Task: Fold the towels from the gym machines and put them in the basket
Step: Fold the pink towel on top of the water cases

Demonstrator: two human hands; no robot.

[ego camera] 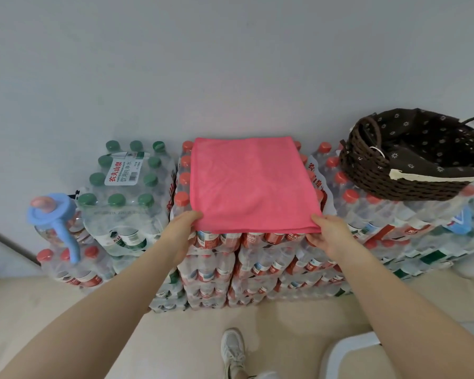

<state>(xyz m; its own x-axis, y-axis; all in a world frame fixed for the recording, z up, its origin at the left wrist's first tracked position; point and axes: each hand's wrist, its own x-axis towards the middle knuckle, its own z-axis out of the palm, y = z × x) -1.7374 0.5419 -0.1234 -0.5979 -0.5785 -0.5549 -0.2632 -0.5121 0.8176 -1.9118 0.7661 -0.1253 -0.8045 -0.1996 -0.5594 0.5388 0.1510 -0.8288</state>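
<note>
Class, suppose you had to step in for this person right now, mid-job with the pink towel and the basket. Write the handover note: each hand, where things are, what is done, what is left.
Left hand: pinches the near left corner of the pink towel.
Right hand: pinches the near right corner.
Towel: lies flat on top of the red-capped bottle packs; the near edge shows doubled layers, so it looks folded at least once.
Basket: stands to the right on neighbouring packs, tilted; no towel can be seen in it, only its dark lining.
Done: towel laid out, apparently part-folded.
Left: finish folding, then put it in the basket. No other towels are in view.
</note>
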